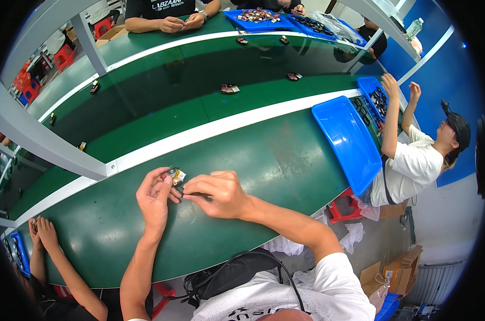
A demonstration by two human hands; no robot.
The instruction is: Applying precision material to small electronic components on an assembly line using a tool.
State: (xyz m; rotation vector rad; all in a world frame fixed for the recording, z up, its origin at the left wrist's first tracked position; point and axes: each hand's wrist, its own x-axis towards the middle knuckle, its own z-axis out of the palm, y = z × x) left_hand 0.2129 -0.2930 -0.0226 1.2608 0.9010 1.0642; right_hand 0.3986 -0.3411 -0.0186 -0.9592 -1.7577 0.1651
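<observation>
Above the green bench my left hand is closed on a small electronic assembly. It is black with red parts and a yellow-and-white label. My right hand comes up close on its right side, fingers pinched together around a thin black piece. The piece reaches toward the left fingertips and the lower edge of the assembly. Whether it is a wire or a slim tool, I cannot tell.
Beyond a white rail, a dark green conveyor belt carries several similar assemblies. A large blue tray lies at the bench's right end. Co-workers sit left, right and across. A grey frame post rises at the left.
</observation>
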